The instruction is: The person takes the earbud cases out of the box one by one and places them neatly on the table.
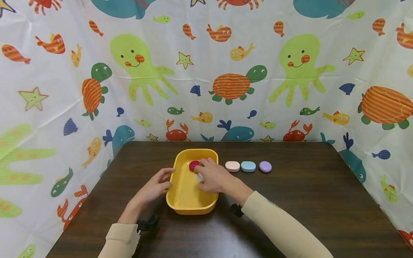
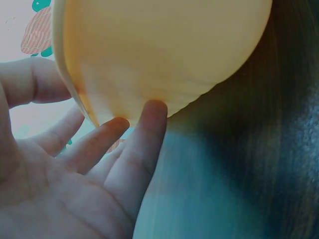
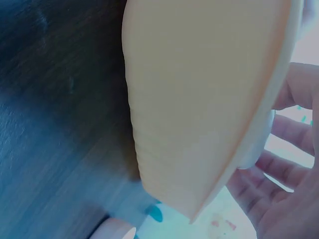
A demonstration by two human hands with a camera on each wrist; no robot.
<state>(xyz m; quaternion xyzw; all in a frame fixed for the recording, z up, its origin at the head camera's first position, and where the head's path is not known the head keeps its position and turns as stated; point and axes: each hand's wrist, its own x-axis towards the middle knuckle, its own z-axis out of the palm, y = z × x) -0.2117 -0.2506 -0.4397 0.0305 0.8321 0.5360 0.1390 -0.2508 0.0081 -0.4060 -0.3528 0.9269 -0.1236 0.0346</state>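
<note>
A yellow tray [image 1: 185, 209] stands in the middle of the dark table. My left hand [image 1: 162, 181] lies against its left outer wall [image 2: 164, 50]; in the left wrist view the left hand [image 2: 119, 144] has straight fingers touching the wall. My right hand [image 1: 206, 172] reaches over the tray's right rim into it, fingers curled round a small white piece [image 1: 200, 177]. The right wrist view shows the white piece [image 3: 260, 144] between the rim [image 3: 199, 99] and my right hand [image 3: 284, 169]. A red round piece [image 1: 194, 165] lies in the tray just beyond my right fingertips.
A pink piece [image 1: 232, 166], a blue piece [image 1: 248, 166] and a purple piece [image 1: 265, 166] lie in a row right of the tray. The pink piece [image 3: 117, 230] shows low in the right wrist view. A sea-animal curtain [image 1: 206, 71] surrounds the table [image 1: 306, 200].
</note>
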